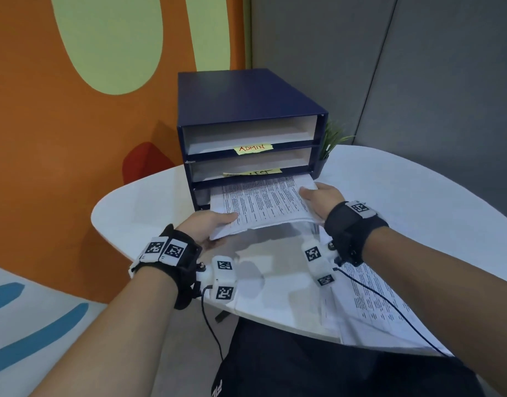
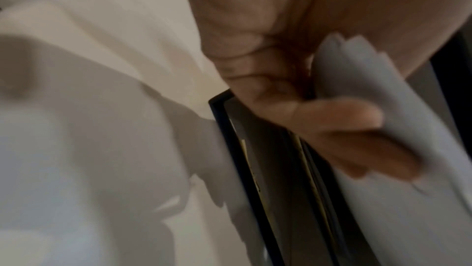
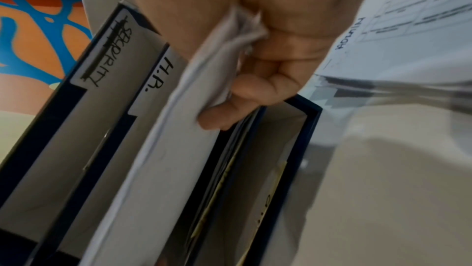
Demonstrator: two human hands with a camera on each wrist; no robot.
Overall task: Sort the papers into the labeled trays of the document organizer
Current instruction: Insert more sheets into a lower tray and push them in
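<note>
A dark blue document organizer (image 1: 246, 98) stands at the back of the white table (image 1: 418, 202). Its top tray bears a yellow ADMIN label (image 1: 253, 148); the label below (image 1: 255, 172) is partly hidden. A stack of printed papers (image 1: 263, 204) lies with its far end inside the third tray. My left hand (image 1: 212, 223) grips the stack's near left corner, and my right hand (image 1: 322, 196) grips its right edge. In the left wrist view, the fingers (image 2: 332, 125) curl under the papers (image 2: 383, 169). The right wrist view shows fingers (image 3: 255, 92) pinching the papers (image 3: 178, 139) beside an H.R. tab (image 3: 158, 74) and a struck-through SECURITY tab (image 3: 109, 52).
More printed sheets (image 1: 375, 305) lie on the table's near right, overhanging its edge. A small green plant (image 1: 332, 138) stands behind the organizer's right side. An orange wall is close on the left, a grey panel behind. Thin cables hang from both wrists.
</note>
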